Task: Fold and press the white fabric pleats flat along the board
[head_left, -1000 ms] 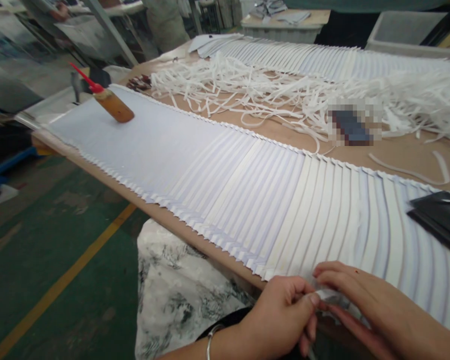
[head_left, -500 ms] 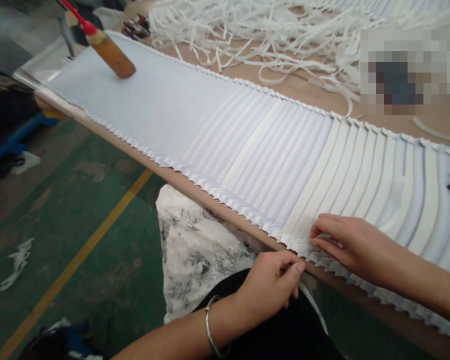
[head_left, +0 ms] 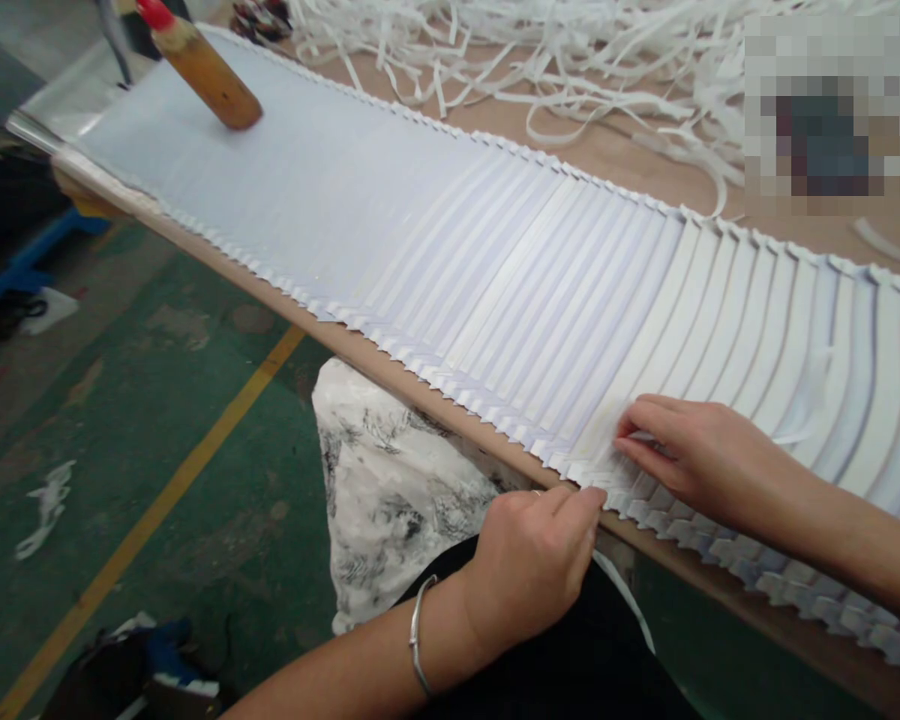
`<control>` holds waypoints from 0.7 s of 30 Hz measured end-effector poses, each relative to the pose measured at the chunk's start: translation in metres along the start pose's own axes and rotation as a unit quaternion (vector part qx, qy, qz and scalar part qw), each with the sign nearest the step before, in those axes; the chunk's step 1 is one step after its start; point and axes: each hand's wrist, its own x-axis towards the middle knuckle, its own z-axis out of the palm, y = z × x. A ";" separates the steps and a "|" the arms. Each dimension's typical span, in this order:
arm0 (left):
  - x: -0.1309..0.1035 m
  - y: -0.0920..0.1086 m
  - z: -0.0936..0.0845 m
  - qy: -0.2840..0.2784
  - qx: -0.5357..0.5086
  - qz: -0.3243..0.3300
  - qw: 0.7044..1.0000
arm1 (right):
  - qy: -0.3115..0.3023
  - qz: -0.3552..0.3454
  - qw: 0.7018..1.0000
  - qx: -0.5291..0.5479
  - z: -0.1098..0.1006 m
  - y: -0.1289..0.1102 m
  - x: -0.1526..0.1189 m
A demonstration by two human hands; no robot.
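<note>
White flat strips (head_left: 727,350) lie side by side across a long pale sheet (head_left: 300,190) on the table, their ends forming a jagged row along the near edge. At that edge my left hand (head_left: 540,560), wearing a silver bangle (head_left: 418,635), is closed with thumb and finger pinching a strip end. Just to its right and above the strips, my right hand (head_left: 697,450) is closed in a pinch on a white strip near its end. The fingertips hide the exact hold. Behind the right wrist a loose strip (head_left: 799,430) curls up.
An amber bottle with a red cap (head_left: 214,80) lies or leans on the sheet's far left. Tangled white strips (head_left: 495,50) heap along the table's back. A stained white bag (head_left: 397,480) hangs below the near edge (head_left: 390,375). A pixelated patch hides the upper right.
My left hand has risen to the table edge and its fingers have closed at the strip ends. My right hand stays pinched, slightly higher in view. The view has shifted a little.
</note>
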 end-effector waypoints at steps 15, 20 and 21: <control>0.010 -0.004 0.007 -0.002 0.198 0.043 0.979 | -0.006 0.006 0.998 -0.057 -0.011 0.004 0.005; 0.010 -0.005 0.009 0.006 0.202 0.042 0.979 | 0.021 0.031 0.999 -0.029 -0.058 0.049 0.021; 0.010 -0.006 0.010 0.009 0.202 0.041 0.978 | 0.027 0.045 0.998 -0.027 -0.069 0.059 0.026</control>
